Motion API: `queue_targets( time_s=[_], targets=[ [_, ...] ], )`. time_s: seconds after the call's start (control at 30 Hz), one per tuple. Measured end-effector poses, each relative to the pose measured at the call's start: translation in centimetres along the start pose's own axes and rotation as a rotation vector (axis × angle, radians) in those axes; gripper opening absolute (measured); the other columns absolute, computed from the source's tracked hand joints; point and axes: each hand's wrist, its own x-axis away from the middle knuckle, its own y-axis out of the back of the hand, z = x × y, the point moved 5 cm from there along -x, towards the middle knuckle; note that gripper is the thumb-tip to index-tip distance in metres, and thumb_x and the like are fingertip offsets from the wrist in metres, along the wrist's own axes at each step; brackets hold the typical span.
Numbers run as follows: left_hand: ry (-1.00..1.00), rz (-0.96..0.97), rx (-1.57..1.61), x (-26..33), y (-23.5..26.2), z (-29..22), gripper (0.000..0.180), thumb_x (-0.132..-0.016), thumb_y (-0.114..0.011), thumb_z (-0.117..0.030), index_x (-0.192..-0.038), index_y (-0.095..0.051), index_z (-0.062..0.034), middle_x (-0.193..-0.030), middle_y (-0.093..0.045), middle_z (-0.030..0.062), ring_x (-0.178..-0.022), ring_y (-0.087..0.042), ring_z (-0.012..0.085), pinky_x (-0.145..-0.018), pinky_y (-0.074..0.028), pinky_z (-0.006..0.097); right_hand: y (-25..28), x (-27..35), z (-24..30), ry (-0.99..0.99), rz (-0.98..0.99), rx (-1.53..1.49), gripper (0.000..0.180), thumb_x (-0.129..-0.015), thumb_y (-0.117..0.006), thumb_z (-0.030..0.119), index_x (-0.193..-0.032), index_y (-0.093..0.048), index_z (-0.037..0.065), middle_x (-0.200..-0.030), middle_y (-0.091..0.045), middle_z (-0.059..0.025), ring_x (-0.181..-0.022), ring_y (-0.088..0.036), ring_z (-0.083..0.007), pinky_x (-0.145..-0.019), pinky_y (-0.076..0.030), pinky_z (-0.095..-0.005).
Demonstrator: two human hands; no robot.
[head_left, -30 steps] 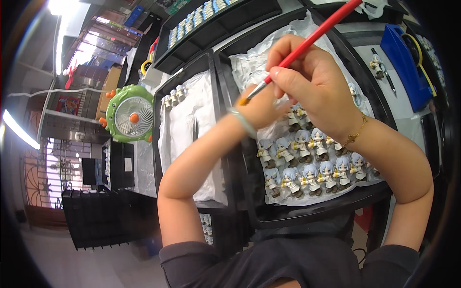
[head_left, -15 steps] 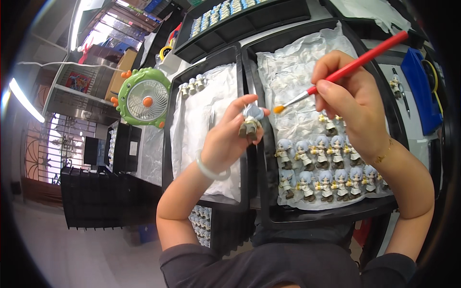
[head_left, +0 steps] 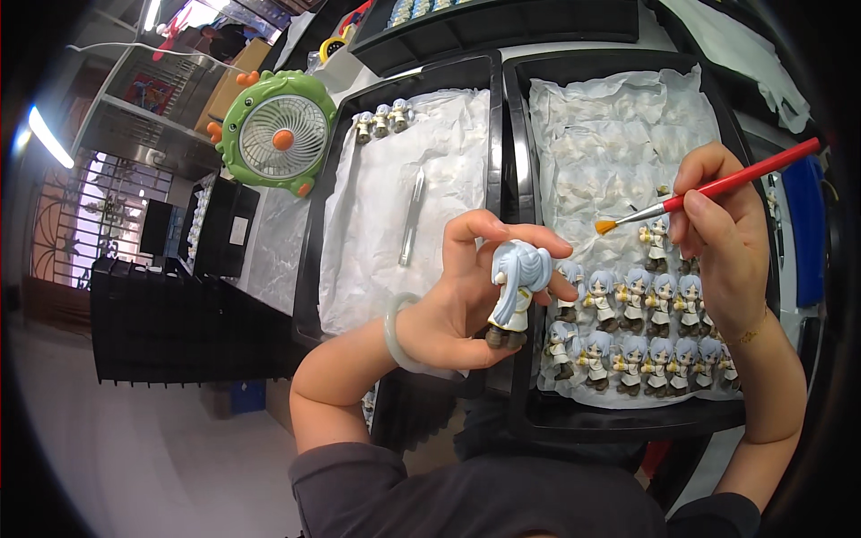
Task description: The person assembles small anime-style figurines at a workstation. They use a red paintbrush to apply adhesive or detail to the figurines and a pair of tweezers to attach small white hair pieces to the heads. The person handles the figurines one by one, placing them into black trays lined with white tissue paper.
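My left hand holds a small figurine with pale blue hair, a white outfit and brown boots, pinched between thumb and fingers. Its hair side is mostly turned toward me. My right hand grips a paintbrush with a red handle, silver ferrule and orange-yellow bristles. The bristle tip points left, apart from the figurine. Beneath my right hand lies the right black tray, lined with crumpled white paper. Rows of matching figurines lie in its nearer half, some hidden behind my hands.
The left black tray holds 3 figurines at its far left and a clear narrow strip. Beside it stands a green animal-shaped fan. Another black tray sits at the back, and a blue object at the right.
The figurine in my left hand has come nearer and turned, showing more of its hair. My right hand with the paintbrush has shifted right and slightly down in view. The view itself has shifted.
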Motion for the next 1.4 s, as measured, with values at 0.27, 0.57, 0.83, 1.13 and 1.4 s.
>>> queue_targets(
  time_s=[0.27,0.57,0.83,1.13,1.4],
  targets=[
    [0.003,-0.003,0.144,0.2,-0.5,0.0,0.085,-0.057,-0.061,0.012,-0.120,-0.016,-0.0233,-0.128,-0.030,0.0200,-0.105,-0.051,0.0379,-0.087,-0.041,0.041,0.0,-0.1,-0.2,0.015,0.006,0.028,0.016,-0.082,-0.050,0.019,-0.086,-0.050,0.003,-0.064,-0.050,0.0010,-0.053,-0.042,-0.0019,-0.049,-0.033,-0.0154],
    [0.118,-0.189,0.325,0.3,0.6,0.5,0.086,-0.054,-0.061,0.010,-0.124,-0.020,-0.0199,-0.124,-0.035,0.0189,-0.100,-0.054,0.0345,-0.085,-0.044,0.039,-0.6,-0.5,-4.3,-0.502,0.358,0.240,0.024,-0.084,-0.051,0.025,-0.076,-0.053,0.002,-0.057,-0.049,0.0000,-0.055,-0.047,-0.0040,-0.050,-0.036,-0.0188],
    [0.209,0.296,0.014,0.9,-4.2,2.1,0.068,-0.062,-0.057,0.002,-0.123,-0.028,-0.0029,-0.116,-0.037,0.0131,-0.102,-0.049,0.0217,-0.084,-0.041,0.033,-0.9,-1.0,-5.7,-0.177,0.340,1.173,0.018,-0.076,-0.059,0.019,-0.078,-0.055,0.002,-0.059,-0.053,-0.0136,-0.058,-0.054,-0.0271,-0.055,-0.042,-0.0353],
    [0.245,0.310,-0.044,1.0,-3.8,2.2,0.065,-0.058,-0.061,-0.003,-0.117,-0.033,-0.0040,-0.094,-0.049,0.0113,-0.085,-0.049,0.0217,-0.074,-0.041,0.031,-15.9,-5.4,-3.3,0.723,0.502,1.048,0.010,-0.068,-0.060,0.006,-0.073,-0.052,0.006,-0.067,-0.052,-0.0076,-0.068,-0.054,-0.0263,-0.059,-0.044,-0.0364],
    [0.264,0.381,-0.034,0.9,-3.9,3.1,0.068,-0.056,-0.060,-0.002,-0.118,-0.032,-0.0029,-0.095,-0.047,0.0114,-0.084,-0.048,0.0205,-0.073,-0.041,0.031,-26.9,-10.4,-13.0,0.804,0.991,1.503,0.007,-0.073,-0.053,0.011,-0.074,-0.060,0.012,-0.072,-0.063,-0.0053,-0.073,-0.063,-0.0225,-0.061,-0.047,-0.0332]
  ],
)
